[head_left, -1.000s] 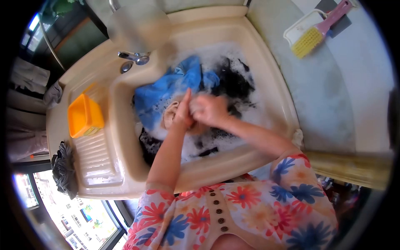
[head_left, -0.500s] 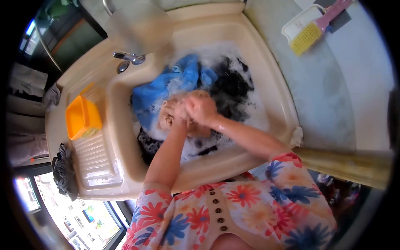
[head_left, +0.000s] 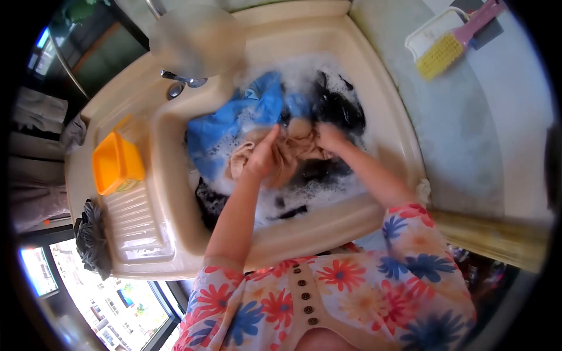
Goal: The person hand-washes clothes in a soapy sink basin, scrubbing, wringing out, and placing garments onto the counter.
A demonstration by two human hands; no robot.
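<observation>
Both hands grip a wet tan cloth [head_left: 291, 153] in the middle of a soapy sink [head_left: 374, 76]. On the left hand [head_left: 261, 157] the fingers are curled closed around one bunched side of the cloth, with the thumb pointing up toward the tap end. On the right hand [head_left: 329, 138] the fingers are pinched shut on the other side, so the cloth is stretched and crumpled between the two hands, touching both. It sits just above the foam, near the centre of the basin.

A blue garment [head_left: 234, 126] lies in the suds just beyond the left hand, partly under the tan cloth. A black garment [head_left: 342, 111] lies beside it, beyond the right hand, and more black fabric shows through the foam nearer the person. White foam [head_left: 304, 196] covers most of the water.

A metal tap [head_left: 184, 78] stands at the far left corner of the basin. On the ribbed draining board [head_left: 137, 222] to the left sits an orange tub [head_left: 117, 164], and a dark grey rag [head_left: 92, 237] hangs over the outer edge of that board. On the pale counter [head_left: 468, 146] to the right, well apart from the hands, lies a scrubbing brush [head_left: 451, 47] with yellow bristles and a pink handle, resting on a white tray [head_left: 422, 36]. The person wears a floral top [head_left: 351, 298] in red, blue and orange.
</observation>
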